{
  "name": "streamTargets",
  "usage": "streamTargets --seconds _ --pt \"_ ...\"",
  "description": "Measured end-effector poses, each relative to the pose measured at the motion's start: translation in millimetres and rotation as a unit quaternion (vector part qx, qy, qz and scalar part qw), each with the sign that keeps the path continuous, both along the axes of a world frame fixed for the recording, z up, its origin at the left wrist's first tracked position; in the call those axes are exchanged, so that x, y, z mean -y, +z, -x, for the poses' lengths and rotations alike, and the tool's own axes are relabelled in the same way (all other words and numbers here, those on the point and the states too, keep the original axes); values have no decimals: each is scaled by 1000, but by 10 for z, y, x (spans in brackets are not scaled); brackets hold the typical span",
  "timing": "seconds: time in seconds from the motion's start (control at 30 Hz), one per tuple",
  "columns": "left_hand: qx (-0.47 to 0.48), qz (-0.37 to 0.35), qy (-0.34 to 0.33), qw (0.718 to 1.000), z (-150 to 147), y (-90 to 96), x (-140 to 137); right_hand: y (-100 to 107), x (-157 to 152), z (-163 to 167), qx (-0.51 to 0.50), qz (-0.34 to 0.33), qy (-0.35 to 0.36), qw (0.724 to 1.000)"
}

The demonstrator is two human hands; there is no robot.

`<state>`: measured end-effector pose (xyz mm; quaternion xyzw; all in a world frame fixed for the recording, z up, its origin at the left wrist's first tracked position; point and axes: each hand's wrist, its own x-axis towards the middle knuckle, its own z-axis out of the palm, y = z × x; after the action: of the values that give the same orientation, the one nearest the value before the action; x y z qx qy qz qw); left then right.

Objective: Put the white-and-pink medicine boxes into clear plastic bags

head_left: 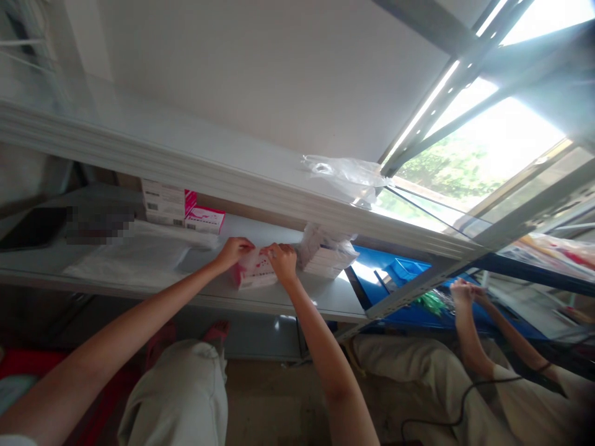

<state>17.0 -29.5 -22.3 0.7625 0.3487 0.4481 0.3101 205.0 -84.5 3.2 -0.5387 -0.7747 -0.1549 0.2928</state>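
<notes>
A small pink-and-white box [256, 276] stands on the shelf between my hands, with thin clear plastic film [250, 259] over its top. My left hand [236, 251] is closed in a pinch at the upper left of the box, on what looks like an edge of that film. At the upper right, my right hand [282, 260] has its fingers bent together on the film, close against the box. The fingertips are small and blurred. Just right of my right hand sits a white stack of boxes [325, 257] in a clear plastic bag.
More pink-and-white boxes [167, 204] stand at the back left, behind flat clear plastic bags [134, 254]. An upper shelf [242, 179] overhangs my hands, with a crumpled clear bag [344, 170] on it. On the right, past a metal post [418, 288], another person's hands [465, 291] work over blue bins.
</notes>
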Motion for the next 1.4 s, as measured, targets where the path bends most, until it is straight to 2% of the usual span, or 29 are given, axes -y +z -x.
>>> streamTargets --seconds 0.1,0.23,0.33,0.43,0.67,0.83,0.97,1.07,1.17,1.23,1.27,1.33,1.4 --pt "-39 -136 19 990 151 -24 32 -99 5 -60 -82 19 -39 996" --pt "-138 -262 29 955 445 -162 100 -285 30 -238 -159 40 -64 984" --pt "-207 -310 25 927 626 -303 152 -404 57 -396 -197 62 -80 975" --pt "-246 -320 24 915 699 -373 193 -476 83 -508 -230 70 -91 967" --pt "-278 -277 15 919 655 -259 296 -594 81 -579 -303 115 -115 939" --pt "-263 -255 27 930 631 -289 362 -731 12 -583 -387 148 -65 908" --pt "-222 -226 66 946 639 -291 418 -838 48 -613 -409 160 -33 898" --pt "-178 -187 134 957 648 -334 489 -949 170 -623 -441 173 10 881" --pt "-145 -86 185 968 587 -547 638 -1081 323 -561 -434 192 32 880" --pt "-155 -1 183 971 480 -773 791 -1151 414 -471 -388 209 5 898" --pt "-166 28 162 972 407 -893 877 -1174 451 -415 -360 216 -24 907" --pt "-192 44 119 973 233 -1113 1040 -1194 505 -296 -308 212 -89 923" --pt "-214 26 101 971 46 -1276 1157 -1183 533 -191 -267 191 -134 935"
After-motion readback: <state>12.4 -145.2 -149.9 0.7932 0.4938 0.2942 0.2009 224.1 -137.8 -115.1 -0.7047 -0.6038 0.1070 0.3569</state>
